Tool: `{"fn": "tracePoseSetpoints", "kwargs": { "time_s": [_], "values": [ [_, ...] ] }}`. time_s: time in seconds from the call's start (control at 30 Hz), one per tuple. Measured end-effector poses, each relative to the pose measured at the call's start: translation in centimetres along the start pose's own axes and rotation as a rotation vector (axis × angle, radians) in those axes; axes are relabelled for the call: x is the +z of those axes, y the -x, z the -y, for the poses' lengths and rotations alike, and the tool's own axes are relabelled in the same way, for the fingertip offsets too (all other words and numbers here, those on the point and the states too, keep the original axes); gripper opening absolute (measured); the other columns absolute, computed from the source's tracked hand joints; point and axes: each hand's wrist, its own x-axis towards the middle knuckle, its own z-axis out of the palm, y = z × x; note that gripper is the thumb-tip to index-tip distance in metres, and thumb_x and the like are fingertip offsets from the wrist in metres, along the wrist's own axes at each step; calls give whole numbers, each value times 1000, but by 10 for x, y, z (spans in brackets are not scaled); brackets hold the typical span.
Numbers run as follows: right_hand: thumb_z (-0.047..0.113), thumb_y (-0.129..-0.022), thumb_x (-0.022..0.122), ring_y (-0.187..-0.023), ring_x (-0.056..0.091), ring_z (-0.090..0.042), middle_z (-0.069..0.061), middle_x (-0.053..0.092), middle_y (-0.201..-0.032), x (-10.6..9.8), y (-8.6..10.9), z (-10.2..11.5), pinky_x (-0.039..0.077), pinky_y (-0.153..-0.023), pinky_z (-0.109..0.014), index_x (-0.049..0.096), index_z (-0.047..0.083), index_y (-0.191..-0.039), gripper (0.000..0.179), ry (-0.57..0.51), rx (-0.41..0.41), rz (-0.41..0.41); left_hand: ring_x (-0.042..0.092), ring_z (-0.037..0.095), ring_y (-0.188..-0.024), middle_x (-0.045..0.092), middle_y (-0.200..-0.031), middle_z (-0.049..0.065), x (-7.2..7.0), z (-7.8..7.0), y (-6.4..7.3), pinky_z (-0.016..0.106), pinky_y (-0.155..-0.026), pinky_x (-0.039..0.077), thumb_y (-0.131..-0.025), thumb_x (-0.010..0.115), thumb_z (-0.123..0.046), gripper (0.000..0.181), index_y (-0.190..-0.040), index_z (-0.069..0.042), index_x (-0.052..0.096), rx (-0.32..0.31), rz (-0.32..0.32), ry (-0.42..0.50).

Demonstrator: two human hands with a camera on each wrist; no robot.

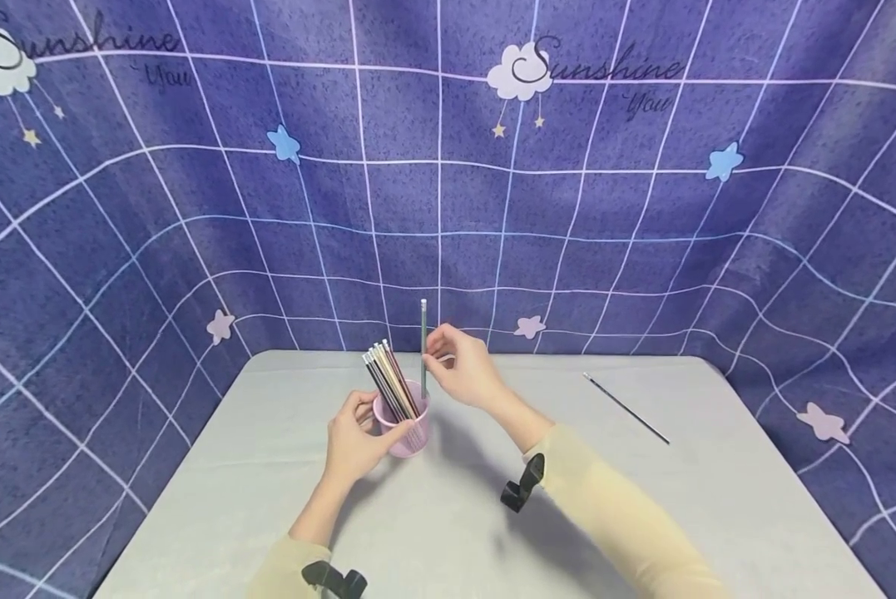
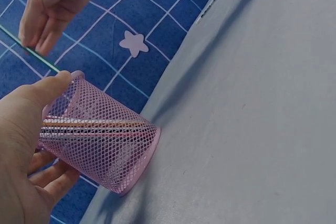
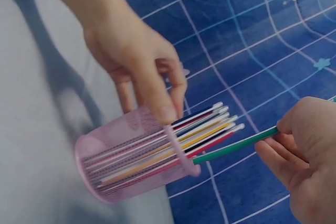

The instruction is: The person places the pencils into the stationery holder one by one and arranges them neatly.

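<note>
A pink mesh pencil cup [image 1: 420,434] stands on the table, holding several pencils [image 1: 393,383] that lean to the left with white-tipped ends up. My left hand [image 1: 353,441] grips the cup near its rim, thumb on the near side and fingers round the far side. Between thumb and fingers, my right hand [image 1: 466,370] pinches a green pencil [image 3: 236,147]. That pencil is nearly upright in the head view, its lower end at the cup's mouth on the right side. How deep its tip reaches is hard to see.
A dark pencil [image 1: 627,408] lies slantwise on the pale table [image 1: 717,499], right of the cup. Behind the table and along both sides hangs a blue-purple grid curtain [image 1: 448,200] with stars and clouds.
</note>
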Motion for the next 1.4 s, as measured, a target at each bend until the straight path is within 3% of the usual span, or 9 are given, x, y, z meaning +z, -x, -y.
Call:
{"fn": "tracePoseSetpoints", "kwargs": {
  "time_s": [0.27,0.8,1.4],
  "values": [
    [4,-97,71,-89,78,-20,-8,76,-96,15,5,-14,66,-75,-17,65,6,-103,8,96,-17,46,75,42,-119,74,-128,27,-1,0,1,42,-100,66,-71,102,-22,65,-117,1,62,-1,7,30],
    [1,-92,72,-77,76,-16,-7,77,-86,37,0,-15,63,-69,-15,66,5,-97,9,322,-98,87,76,41,-116,76,-123,26,-1,-5,0,44,-99,66,-71,102,-21,66,-119,2,62,13,-2,4],
    [7,-93,79,-79,80,-18,-9,81,-91,61,-3,-8,67,-67,-19,67,4,-101,14,522,-72,141,76,41,-116,76,-123,26,-3,-1,2,41,-98,67,-72,101,-22,65,-118,2,63,17,-2,32]
  ]
}}
